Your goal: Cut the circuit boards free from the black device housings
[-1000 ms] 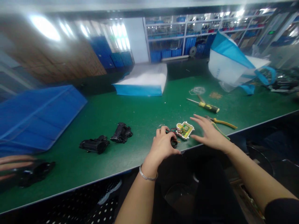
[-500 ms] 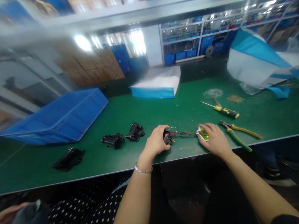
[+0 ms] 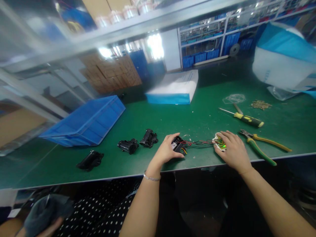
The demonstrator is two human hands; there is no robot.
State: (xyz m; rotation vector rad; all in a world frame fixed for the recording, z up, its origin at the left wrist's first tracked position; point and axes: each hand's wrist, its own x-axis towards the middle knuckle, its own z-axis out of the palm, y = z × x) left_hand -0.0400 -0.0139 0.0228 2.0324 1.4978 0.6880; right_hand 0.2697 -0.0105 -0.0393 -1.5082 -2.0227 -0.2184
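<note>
My left hand (image 3: 166, 151) grips a small black battery box (image 3: 178, 145) near the front edge of the green table (image 3: 148, 121). Red and black wires (image 3: 200, 143) run from that box to a small white-rimmed circuit board (image 3: 219, 143) with a green light. My right hand (image 3: 233, 150) is pressed over the board, fingers curled on it. The wires are stretched out between the two hands.
Yellow-green pliers (image 3: 264, 144) and a yellow-handled screwdriver (image 3: 244, 118) lie right of my right hand. Three black plastic parts (image 3: 128, 145) lie to the left. A blue bin (image 3: 86, 121), a white-blue bag (image 3: 174, 89) and a pile of screws (image 3: 261, 105) sit farther back. Another person's hand (image 3: 41, 217) is at bottom left.
My right hand came down onto the circuit board, and the two hands drew apart, pulling the wires out straight. The head view has swung left and up.
</note>
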